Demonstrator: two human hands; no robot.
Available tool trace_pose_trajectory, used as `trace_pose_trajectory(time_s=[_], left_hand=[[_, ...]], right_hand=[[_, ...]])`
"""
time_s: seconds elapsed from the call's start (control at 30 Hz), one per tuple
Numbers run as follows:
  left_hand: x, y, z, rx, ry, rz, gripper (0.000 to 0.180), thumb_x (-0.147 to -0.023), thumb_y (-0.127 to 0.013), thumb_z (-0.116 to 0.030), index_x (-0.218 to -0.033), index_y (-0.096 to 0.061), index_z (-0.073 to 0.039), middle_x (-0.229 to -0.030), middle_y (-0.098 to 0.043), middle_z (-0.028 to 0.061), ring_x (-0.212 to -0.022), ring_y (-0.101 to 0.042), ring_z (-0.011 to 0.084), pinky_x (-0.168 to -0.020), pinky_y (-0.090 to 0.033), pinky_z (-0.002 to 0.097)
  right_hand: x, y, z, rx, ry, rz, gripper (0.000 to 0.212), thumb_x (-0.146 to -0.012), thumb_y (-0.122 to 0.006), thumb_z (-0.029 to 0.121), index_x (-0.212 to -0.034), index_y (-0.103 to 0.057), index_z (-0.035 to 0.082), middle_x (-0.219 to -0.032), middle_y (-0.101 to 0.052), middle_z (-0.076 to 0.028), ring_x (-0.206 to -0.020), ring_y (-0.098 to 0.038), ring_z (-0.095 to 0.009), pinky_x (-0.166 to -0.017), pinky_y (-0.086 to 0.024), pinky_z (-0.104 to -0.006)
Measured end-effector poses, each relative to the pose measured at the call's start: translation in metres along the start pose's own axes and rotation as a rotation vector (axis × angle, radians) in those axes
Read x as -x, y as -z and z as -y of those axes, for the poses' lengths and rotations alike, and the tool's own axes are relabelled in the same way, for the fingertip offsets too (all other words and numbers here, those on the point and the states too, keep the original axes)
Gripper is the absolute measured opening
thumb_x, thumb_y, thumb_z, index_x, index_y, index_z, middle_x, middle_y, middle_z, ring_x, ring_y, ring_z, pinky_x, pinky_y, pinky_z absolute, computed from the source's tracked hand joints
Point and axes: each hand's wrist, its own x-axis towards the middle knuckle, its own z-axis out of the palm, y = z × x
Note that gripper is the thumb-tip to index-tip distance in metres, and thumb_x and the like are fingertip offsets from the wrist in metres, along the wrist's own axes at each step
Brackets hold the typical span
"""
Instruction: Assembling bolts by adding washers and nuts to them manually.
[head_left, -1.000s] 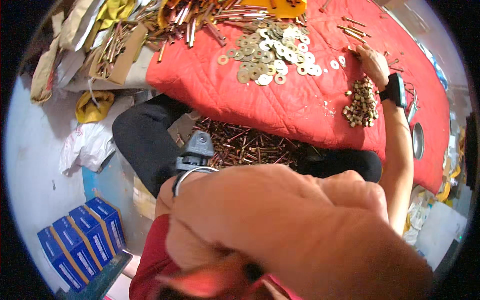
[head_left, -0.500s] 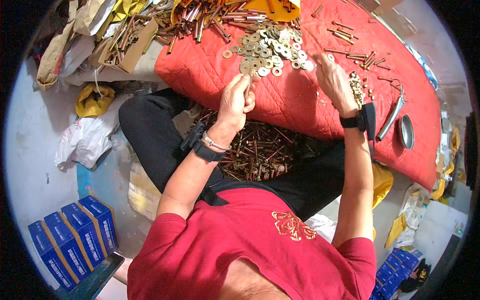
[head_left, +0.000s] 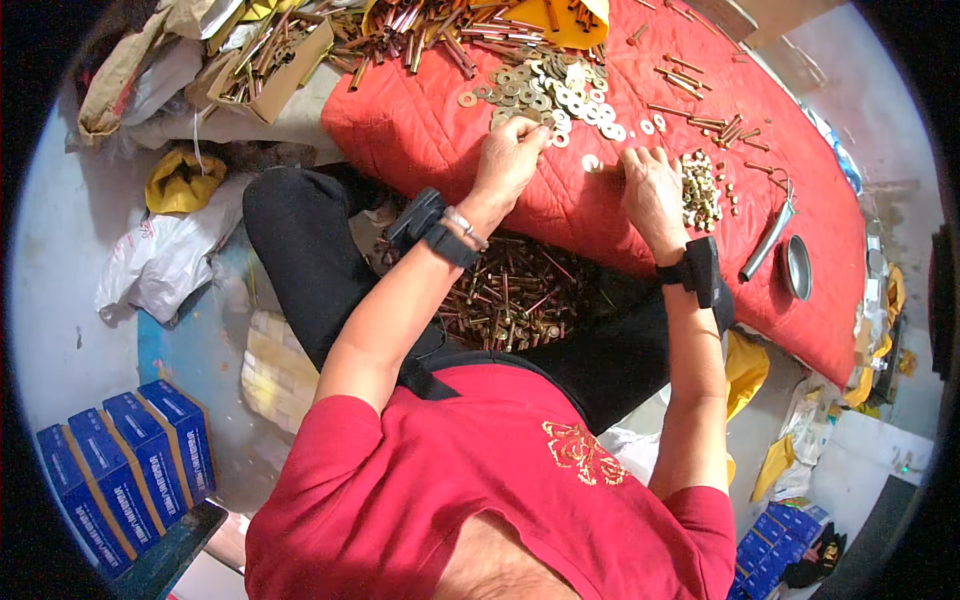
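Observation:
A pile of flat metal washers (head_left: 560, 90) is spread on a red quilted cloth (head_left: 450, 150). My left hand (head_left: 508, 163) is at the near edge of the pile, thumb and fingers pinched together; whatever they hold is hidden. To the right, my right hand (head_left: 654, 192) rests low over the cloth with its fingers curled down, and I cannot make out what is in them. One loose washer (head_left: 592, 163) lies just left of its fingertips. Beside that hand is a heap of small brass-coloured nuts or sleeves (head_left: 702, 192).
Copper-coloured tubes (head_left: 430, 40) are heaped at the back, some in an open carton (head_left: 265, 85). Bolts (head_left: 735, 130) lie at the right, near a grey tubular tool (head_left: 768, 245) and a small metal bowl (head_left: 797, 268). Assembled bolts (head_left: 515, 295) fill the space between my legs.
My left hand has moved forward and right to the washers' edge. My right hand has come down nearer me, its fingers now on the cloth beside a loose washer. The view has shifted slightly.

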Motion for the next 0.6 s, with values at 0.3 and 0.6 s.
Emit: trace_pose_trajectory(time_s=[0.3, 0.6], left_hand=[[0.02, 0.007, -0.001, 0.68, 0.123, 0.037, 0.009, -0.087, -0.062, -0.014, -0.094, -0.061, -0.008, -0.081, -0.061, -0.0003, -0.066, -0.057, 0.0083, -0.061, -0.049, 0.0218], [0.045, 0.013, -0.004, 0.822, 0.283, 0.045, 0.014, -0.09, -0.057, -0.017, -0.098, -0.06, -0.005, -0.093, -0.064, 0.0053, -0.085, -0.063, 0.0174, -0.076, -0.054, 0.0344]], right_hand=[[0.019, -0.005, -0.001, -1.034, -0.45, -0.257, 0.008, -0.079, -0.059, 0.001, -0.086, -0.056, 0.002, -0.074, -0.056, -0.009, -0.064, -0.055, -0.018, -0.059, -0.045, -0.0302], [0.028, 0.014, -0.008, -0.508, -0.33, 0.068, 0.022, -0.083, -0.058, 0.012, -0.104, -0.055, 0.005, -0.078, -0.059, -0.022, -0.073, -0.058, -0.039, -0.064, -0.046, -0.043]])
